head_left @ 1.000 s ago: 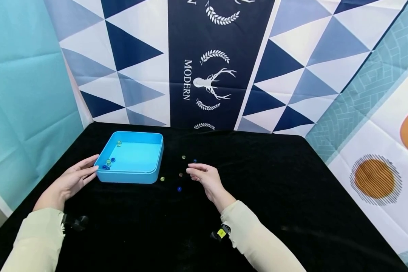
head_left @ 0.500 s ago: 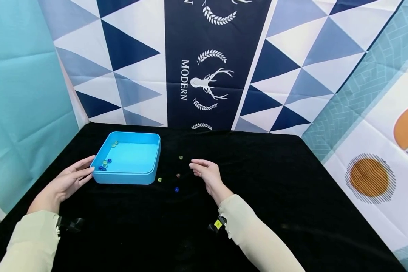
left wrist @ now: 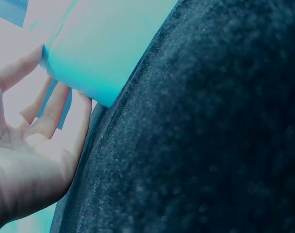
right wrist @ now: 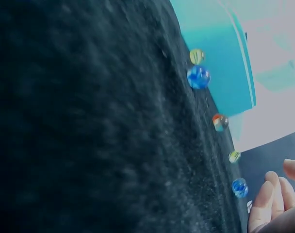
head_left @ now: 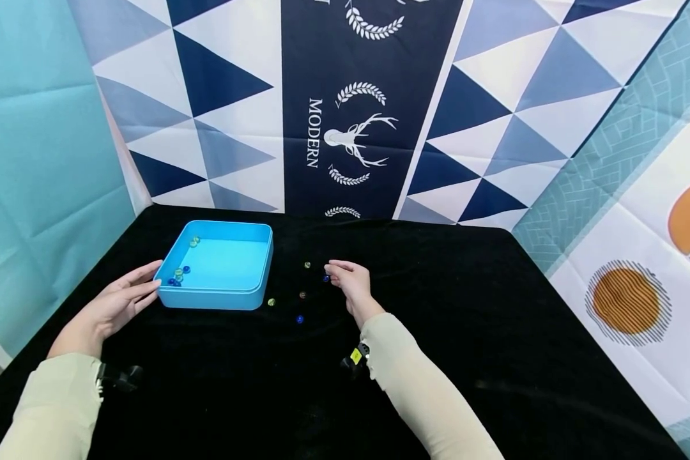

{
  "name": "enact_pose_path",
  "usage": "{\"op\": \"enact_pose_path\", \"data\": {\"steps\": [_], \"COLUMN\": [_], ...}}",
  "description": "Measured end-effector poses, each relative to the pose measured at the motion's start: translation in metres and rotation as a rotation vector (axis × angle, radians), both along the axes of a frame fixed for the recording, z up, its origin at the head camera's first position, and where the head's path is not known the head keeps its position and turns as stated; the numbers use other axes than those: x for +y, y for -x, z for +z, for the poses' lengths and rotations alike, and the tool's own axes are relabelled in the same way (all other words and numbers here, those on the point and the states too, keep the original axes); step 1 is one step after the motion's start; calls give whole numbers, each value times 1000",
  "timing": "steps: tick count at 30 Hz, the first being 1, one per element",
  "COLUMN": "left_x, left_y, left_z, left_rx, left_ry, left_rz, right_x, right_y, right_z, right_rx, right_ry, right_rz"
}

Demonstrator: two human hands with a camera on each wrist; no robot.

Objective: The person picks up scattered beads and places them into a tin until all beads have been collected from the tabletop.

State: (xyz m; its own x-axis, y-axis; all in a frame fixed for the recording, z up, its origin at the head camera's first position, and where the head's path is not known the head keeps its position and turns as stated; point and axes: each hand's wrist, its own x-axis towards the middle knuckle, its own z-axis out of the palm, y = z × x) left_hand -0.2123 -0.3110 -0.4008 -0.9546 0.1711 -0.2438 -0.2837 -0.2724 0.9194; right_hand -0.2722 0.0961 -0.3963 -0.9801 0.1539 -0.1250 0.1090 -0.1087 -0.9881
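A light blue square tray (head_left: 253, 297) sits on the black cloth with several glass marbles (head_left: 176, 276) in its left part. My left hand (head_left: 149, 284) rests with straight fingers (left wrist: 55, 104) against the tray's (left wrist: 104, 48) near left corner. Several marbles lie loose to the right of the tray: a yellow-green one (head_left: 271, 302), a reddish one (head_left: 302, 295), a blue one (head_left: 299, 319) and a greenish one (head_left: 307, 264). My right hand (head_left: 335, 271) hovers with loosely bent fingers (right wrist: 265, 204) just beside another blue marble (head_left: 326, 278) (right wrist: 239, 188), apart from it and holding nothing.
The black cloth table (head_left: 466, 306) stretches wide to the right and front. Patterned fabric walls (head_left: 351, 115) stand close behind and at both sides. Small wrist cameras (head_left: 353, 365) sit on both sleeves.
My right hand has slid a little away from me and the blue marble now shows at its fingertips. The left hand stays against the tray.
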Motion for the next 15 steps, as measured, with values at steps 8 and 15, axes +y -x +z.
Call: {"op": "enact_pose_path", "data": {"steps": [8,15], "left_x": [0,-1], "left_y": [0,0], "left_z": [1,4], "left_rx": [-19,-12], "left_ry": [3,-8], "left_rz": [4,6], "right_x": [-1,-1], "right_y": [14,16], "right_z": [-4,-2], "right_rx": [-28,-57], "right_ry": [-33,-194], "right_rz": [-41,-25]}}
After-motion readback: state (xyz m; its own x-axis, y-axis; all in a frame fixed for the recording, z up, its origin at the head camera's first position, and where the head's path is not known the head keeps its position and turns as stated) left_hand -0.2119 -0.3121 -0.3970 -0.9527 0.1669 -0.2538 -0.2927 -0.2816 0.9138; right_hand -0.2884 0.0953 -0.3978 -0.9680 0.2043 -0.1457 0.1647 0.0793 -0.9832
